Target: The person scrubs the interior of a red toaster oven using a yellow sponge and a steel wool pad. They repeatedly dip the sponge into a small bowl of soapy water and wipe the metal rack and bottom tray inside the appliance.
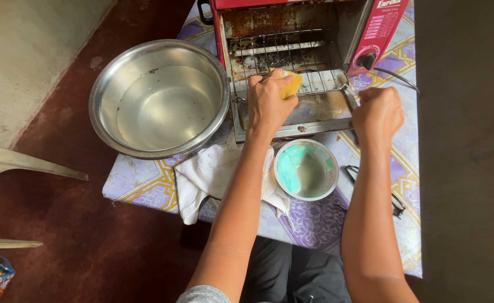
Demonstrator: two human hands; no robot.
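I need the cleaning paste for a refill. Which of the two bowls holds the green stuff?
The small round bowl between the person's forearms, its inside smeared green. The large steel basin to its left holds only clear water.

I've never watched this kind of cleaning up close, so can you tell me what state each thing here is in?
Toaster oven: red, door open, stained inside.
Wire rack: in place, grimy.
Sponge: yellow, pressed down by left hand.
Right hand: fisted at the door's corner.
Steel bowl: holds water.
Small tub: green paste, partly used.
White cloth: crumpled.
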